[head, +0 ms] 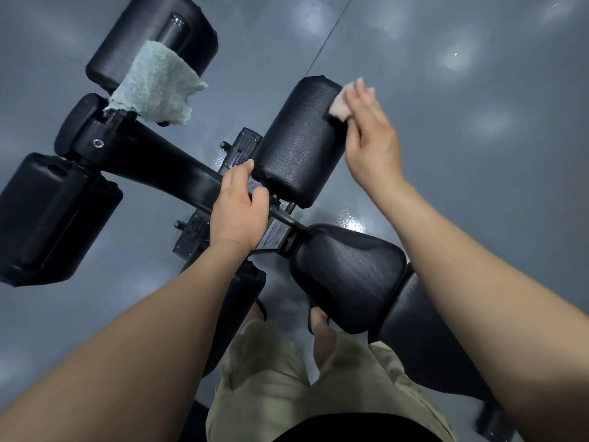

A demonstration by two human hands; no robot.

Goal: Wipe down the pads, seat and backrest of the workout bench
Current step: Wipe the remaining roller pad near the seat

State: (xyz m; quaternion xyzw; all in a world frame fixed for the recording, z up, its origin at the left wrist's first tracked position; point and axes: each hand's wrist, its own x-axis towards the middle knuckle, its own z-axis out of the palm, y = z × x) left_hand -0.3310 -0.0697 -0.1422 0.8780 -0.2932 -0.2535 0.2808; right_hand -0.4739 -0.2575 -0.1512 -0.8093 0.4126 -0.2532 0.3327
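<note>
A black workout bench stands below me. My right hand (371,135) presses a small pinkish cloth (340,105) against the far right side of a black roller pad (298,141). My left hand (239,208) grips the black frame bar (178,161) at the near left end of that pad, thumb touching the pad. The black seat (347,275) lies near me, the backrest (427,339) continues to its lower right. Two more pads sit at the upper left (153,39) and far left (54,215).
A light green towel (156,86) hangs over the frame by the upper left pad. The floor (462,90) is glossy grey all around. My legs in khaki shorts (287,378) and sandalled feet stand beside the seat. Footplates (242,145) sit under the frame.
</note>
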